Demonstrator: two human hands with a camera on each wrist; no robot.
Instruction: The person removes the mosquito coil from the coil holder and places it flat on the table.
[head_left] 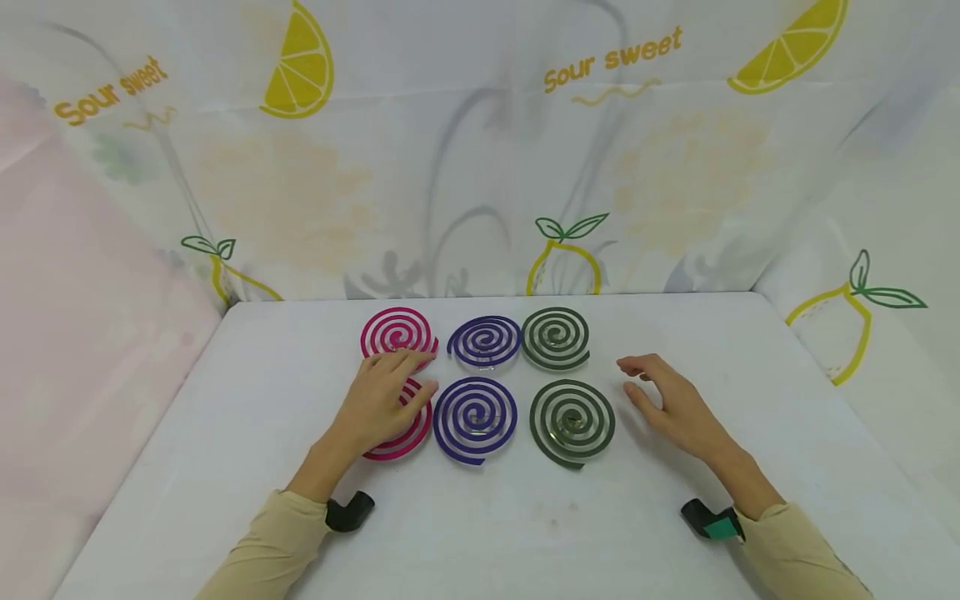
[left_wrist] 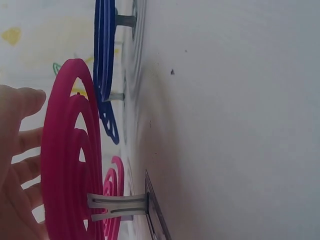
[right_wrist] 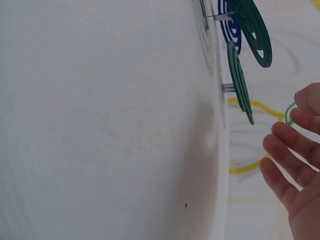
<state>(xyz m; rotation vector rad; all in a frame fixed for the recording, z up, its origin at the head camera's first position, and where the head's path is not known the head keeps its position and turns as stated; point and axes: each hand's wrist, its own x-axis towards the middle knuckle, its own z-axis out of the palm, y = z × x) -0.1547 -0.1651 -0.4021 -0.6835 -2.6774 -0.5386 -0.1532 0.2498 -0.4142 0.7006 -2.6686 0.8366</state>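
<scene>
Mosquito coils stand in two rows on small metal stands: a far pink coil, a near pink coil, a far purple coil, a near purple coil, a far green coil and a near green coil. My left hand hovers over the near pink coil, partly covering both pink ones, its fingers loosely bent and holding nothing. In the left wrist view a metal stand props up the pink coil. To the right of the green coils, my right hand hangs relaxed, touching none.
A white tabletop lies under the coils. Behind it rises a backdrop cloth printed with lemons and lettering. Both wrists wear a black device, one at the left wrist and one at the right.
</scene>
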